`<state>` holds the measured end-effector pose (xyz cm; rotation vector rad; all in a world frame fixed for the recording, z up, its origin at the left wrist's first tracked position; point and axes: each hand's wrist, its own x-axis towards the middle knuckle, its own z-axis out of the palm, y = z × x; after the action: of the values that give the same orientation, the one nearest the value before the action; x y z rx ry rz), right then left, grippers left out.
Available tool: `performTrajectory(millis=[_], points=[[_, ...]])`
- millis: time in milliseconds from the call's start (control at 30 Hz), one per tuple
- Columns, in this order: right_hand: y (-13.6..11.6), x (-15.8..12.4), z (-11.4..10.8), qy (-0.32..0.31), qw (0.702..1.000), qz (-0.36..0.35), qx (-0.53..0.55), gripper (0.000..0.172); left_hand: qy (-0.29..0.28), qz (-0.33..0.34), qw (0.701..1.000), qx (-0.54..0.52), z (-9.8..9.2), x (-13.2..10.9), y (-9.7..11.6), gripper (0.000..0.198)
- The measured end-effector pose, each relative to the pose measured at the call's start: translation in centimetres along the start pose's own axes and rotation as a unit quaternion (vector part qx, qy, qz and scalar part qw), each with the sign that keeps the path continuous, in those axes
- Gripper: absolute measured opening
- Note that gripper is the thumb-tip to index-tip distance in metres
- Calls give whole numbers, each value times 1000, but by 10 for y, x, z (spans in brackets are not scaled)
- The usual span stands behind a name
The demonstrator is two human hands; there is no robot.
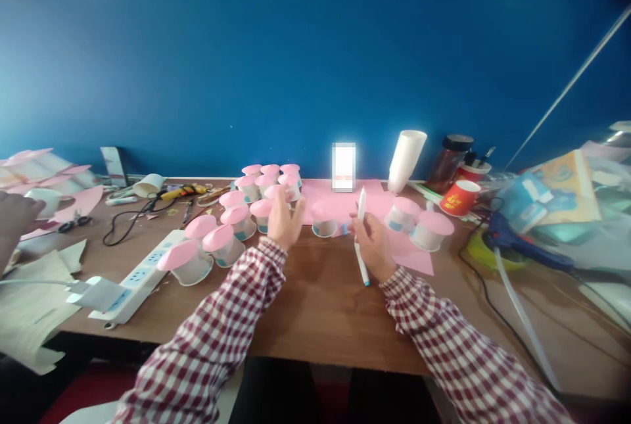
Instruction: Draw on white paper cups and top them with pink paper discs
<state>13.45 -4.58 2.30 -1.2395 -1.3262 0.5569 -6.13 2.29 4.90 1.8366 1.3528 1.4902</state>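
Observation:
My left hand (282, 219) hovers over the desk with its fingers spread, holding nothing, just right of a cluster of several pink-lidded paper cups (235, 219). My right hand (373, 245) is closed around a white marker pen (361, 236) held upright, its blue tip near the wood. Between the hands stands one pink-lidded cup (325, 220) on a pink paper sheet (345, 200). Two more pink-lidded cups (419, 221) sit to the right of my right hand.
A white power strip (142, 274) lies at left with black cables and scissors (73, 223). A stack of white cups (406, 160), a red cup (459, 197), a dark jar (449, 161) and a blue glue gun (513, 236) stand at right. Another person's hand (14, 217) shows at far left.

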Motion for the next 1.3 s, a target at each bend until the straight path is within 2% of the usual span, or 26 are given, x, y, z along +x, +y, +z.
performTrajectory(millis=[100,167,267,400,533,667,733,833,933,1100,1300], points=[[1,0,0,0,1000,-5,-10,33,-62,-61,996,23,23,-36,-12,81],[2,-1,0,-3,1000,-6,-11,32,-74,-83,993,48,35,-46,-17,96],[2,-1,0,-7,1000,-6,-10,31,-75,-71,992,79,46,-42,-20,100],[1,-2,0,-7,1000,-8,-18,31,-86,-70,990,92,47,-26,-18,87],[0,-2,-2,-8,1000,-3,-20,31,-77,-39,983,163,27,-33,-6,77],[0,-1,-1,-11,1000,-7,-19,31,-49,-3,963,264,-16,-60,3,71],[1,-1,0,-12,1000,-13,-20,30,-44,-21,950,309,-38,-73,0,70],[2,-1,3,-15,999,-27,-28,28,-32,-91,938,332,-59,-82,-8,67],[3,-2,3,-20,998,-31,-43,27,-14,-117,928,353,-65,-79,-14,70],[3,-3,3,-26,999,-19,-41,29,3,-92,920,380,-61,-69,-18,82],[1,-4,4,-35,998,-19,-45,31,37,-57,908,413,-64,-73,-16,90]])
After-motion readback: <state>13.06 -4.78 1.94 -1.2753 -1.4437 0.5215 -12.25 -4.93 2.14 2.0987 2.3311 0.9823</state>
